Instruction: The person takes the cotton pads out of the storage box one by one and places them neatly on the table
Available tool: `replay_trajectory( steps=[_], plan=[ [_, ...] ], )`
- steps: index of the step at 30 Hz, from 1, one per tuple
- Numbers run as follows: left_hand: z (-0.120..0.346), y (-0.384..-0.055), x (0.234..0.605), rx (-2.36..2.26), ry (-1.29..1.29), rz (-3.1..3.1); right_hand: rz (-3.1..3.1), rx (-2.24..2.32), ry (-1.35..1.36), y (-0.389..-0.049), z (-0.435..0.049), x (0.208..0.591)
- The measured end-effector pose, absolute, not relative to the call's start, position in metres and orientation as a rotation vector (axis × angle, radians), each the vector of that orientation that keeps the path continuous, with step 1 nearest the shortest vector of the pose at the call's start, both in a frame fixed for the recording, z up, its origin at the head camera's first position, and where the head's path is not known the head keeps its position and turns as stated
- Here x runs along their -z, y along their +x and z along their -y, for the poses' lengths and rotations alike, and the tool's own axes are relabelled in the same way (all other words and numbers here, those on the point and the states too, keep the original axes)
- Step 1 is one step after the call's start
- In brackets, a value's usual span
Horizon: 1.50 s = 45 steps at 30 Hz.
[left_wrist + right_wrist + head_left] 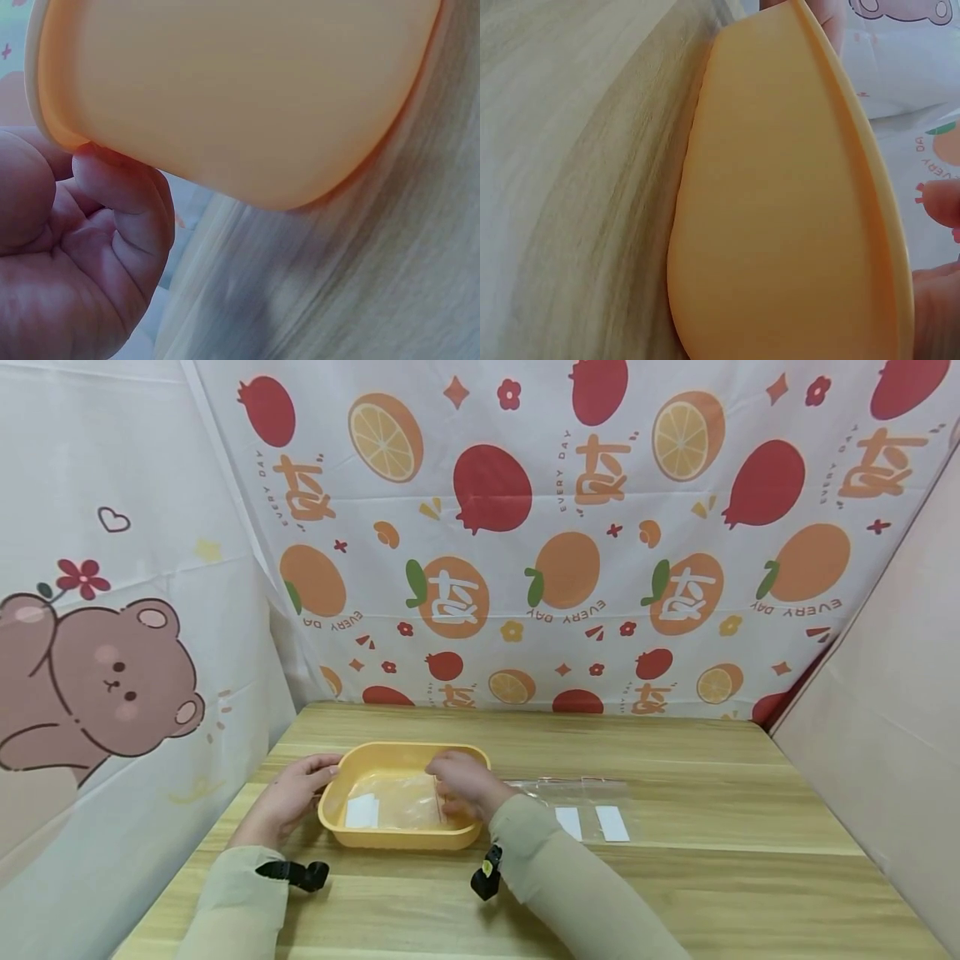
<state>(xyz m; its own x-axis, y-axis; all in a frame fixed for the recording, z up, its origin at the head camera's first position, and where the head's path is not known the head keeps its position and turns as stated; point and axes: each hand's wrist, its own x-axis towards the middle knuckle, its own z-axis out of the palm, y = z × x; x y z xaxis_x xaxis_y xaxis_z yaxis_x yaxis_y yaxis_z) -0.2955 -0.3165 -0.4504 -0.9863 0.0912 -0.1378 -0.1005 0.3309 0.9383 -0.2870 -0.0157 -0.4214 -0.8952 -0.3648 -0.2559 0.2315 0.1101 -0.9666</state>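
Note:
A yellow plastic basin stands on the table with a clear zip bag lying inside; a white card shows at the bag's left end. My left hand grips the basin's left end, its curled fingers right at the rim in the left wrist view. Over the basin's right end reaches my right hand, fingers and thumb apart beside the bag's zip edge. From the right wrist, the basin wall hides most of that hand. More clear zip bags lie overlapping on the table to the right.
White cards show in the bags to the right. The wooden table runs back to a fruit-print cloth. A bear-print cloth hangs at the left, and a pale cloth at the right.

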Motion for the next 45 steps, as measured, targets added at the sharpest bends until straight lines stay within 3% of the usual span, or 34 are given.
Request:
replay_trajectory(
  steps=[24, 45],
  plan=[
    [0.315, -0.295, 0.450, -1.733, 0.020, -2.430, -1.873, 1.897, -0.067, -0.286, 0.031, 0.438],
    [0.314, -0.297, 0.451, -1.750, -0.008, -2.414, -2.204, 1.401, -0.413, -0.286, 0.035, 0.438]
  ],
)
